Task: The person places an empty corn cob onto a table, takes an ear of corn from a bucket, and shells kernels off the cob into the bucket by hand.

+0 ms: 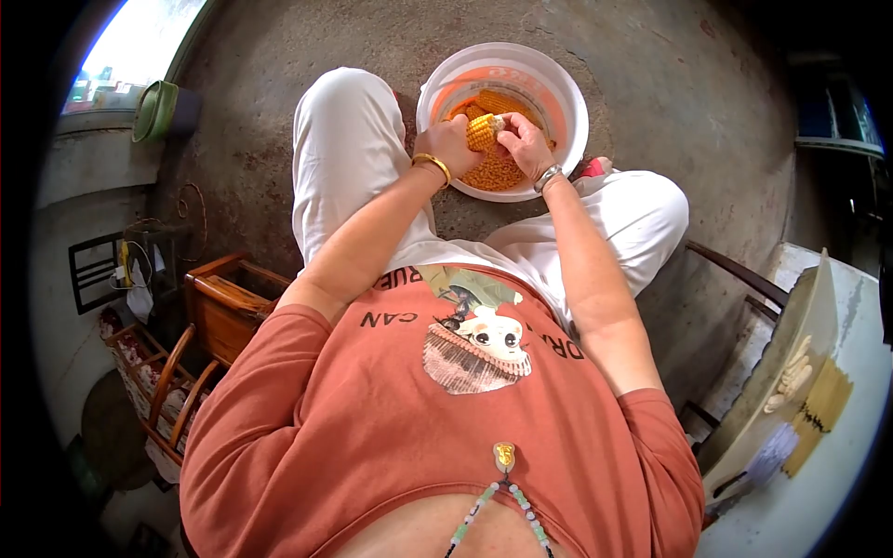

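A corn cob (481, 133) with yellow kernels is held over a white bucket (579, 130) between my knees. My left hand (446, 145), with a gold bangle at its wrist, is closed around the cob's left side. The fingers of my right hand (526, 145) grip its pale end; a metal band circles that wrist. Loose corn kernels (493, 175) lie in the bucket below my hands. Another corn cob (507, 102) rests inside near the far wall. Part of the bucket's contents is hidden by my hands.
My white-trousered legs flank the bucket on the concrete floor (651, 102). Wooden furniture (228, 307) stands at my left. On the right is a pale surface (837, 344) with several small items on it. A green container (155, 112) sits by the window.
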### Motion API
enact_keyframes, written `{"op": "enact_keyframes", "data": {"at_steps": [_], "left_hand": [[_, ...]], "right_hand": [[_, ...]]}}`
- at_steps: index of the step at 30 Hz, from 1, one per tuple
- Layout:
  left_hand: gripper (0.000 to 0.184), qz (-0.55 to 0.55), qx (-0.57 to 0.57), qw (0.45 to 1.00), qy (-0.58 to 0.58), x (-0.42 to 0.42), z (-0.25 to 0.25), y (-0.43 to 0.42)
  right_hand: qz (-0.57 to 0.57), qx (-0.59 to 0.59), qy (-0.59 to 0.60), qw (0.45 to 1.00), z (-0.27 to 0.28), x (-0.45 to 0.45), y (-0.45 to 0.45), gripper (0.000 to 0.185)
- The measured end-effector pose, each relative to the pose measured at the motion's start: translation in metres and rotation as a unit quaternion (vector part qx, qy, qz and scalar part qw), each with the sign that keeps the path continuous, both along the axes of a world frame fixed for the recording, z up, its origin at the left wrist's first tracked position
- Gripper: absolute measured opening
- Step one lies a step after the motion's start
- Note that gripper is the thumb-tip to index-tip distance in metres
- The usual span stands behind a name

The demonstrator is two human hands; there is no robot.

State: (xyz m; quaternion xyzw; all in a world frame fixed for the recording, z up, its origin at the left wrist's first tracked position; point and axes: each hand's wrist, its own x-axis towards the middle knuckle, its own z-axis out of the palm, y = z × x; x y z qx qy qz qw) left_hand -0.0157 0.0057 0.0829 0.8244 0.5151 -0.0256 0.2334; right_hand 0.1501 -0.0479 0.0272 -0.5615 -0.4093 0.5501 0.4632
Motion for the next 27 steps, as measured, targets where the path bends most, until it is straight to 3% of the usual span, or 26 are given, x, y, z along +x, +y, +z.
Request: {"op": "enact_keyframes", "data": {"at_steps": [2,11,16,20,23,27], "left_hand": [[0.044,-0.002,0.002,1.0,-0.001,0.0,-0.002,0.0],[0.043,0.013,0.034,0.999,-0.003,0.001,-0.004,-0.006],[0.044,-0.013,0.135,0.989,-0.057,-0.001,-0.018,-0.008],[0.047,-0.041,0.153,0.986,-0.047,0.0,-0.025,-0.007],[0.047,-0.064,0.132,0.988,-0.049,0.0,-0.022,-0.009],[0.047,-0.07,0.123,0.988,-0.06,-0.001,-0.024,-0.009]], "right_hand": [[-0.006,0.051,-0.02,0.998,-0.018,0.003,0.004,0.027],[0.072,0.04,-0.02,0.996,-0.001,0.008,0.002,0.027],[0.04,0.032,-0.073,0.996,-0.002,0.004,0.0,0.027],[-0.019,0.023,-0.045,0.999,0.009,0.004,-0.002,0.039],[0.001,-0.019,-0.057,0.998,0.013,0.004,0.0,0.05],[0.007,-0.026,-0.096,0.995,0.015,-0.001,-0.001,0.051]]}}
